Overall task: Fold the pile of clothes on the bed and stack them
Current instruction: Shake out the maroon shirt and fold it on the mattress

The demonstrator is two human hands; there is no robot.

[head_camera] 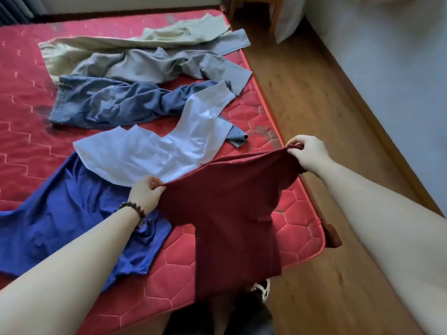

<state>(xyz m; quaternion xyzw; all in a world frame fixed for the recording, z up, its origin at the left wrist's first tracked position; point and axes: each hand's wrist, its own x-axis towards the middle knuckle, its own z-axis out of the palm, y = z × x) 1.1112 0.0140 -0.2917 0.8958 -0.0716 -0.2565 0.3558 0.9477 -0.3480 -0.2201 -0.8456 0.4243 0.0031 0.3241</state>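
A dark red garment [232, 213] hangs over the near right corner of the red quilted mattress [26, 131]. My left hand [146, 192] pinches its top edge on the left, and my right hand [308, 153] pinches the same edge on the right, stretching it between them. Its lower end droops past the mattress edge. Spread loose on the bed lie a bright blue garment [72, 213], a pale blue shirt [169, 151], a denim-blue piece [108, 102], a grey piece [154, 64] and a pale green piece [169, 36].
The mattress edge runs diagonally on the right, with a wooden floor [314, 97] beyond it and a pale wall [387, 68] further right. A wooden bed-frame corner [332, 234] sticks out. A shoe [262, 287] shows below the bed's near edge. Wooden furniture legs [274, 15] stand at the top.
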